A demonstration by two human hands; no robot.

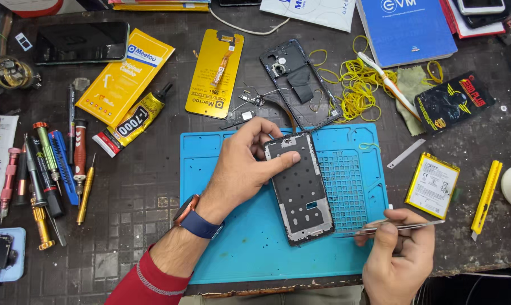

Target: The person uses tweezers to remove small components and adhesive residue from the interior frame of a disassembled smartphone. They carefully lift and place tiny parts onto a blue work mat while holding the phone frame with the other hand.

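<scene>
Dark worktable (142, 197) — blue mat (238, 243), screwdrivers (52, 175), glue tube (132, 120), yellow bands (357, 85), perhaps a battery (432, 184).

Blue silicone work mat (233, 254) — 1
Opened phone frame, dark with metal plates, on mat (298, 186) — 1
Second stripped phone frame, black (292, 76) — 1
Metal tweezers (402, 227) — 1
Flat yellow-edged phone battery (432, 184) — 1
Yellow utility knife (486, 197) — 1
Yellow-and-black glue tube (132, 121) — 1
Yellow flat packets (123, 76) (215, 73) — 2
Blue book (405, 28) — 1
Yellow rubber bands (354, 85) — one loose heap, too tangled to count
Screwdrivers at left (46, 169) — several, exact number unclear
</scene>
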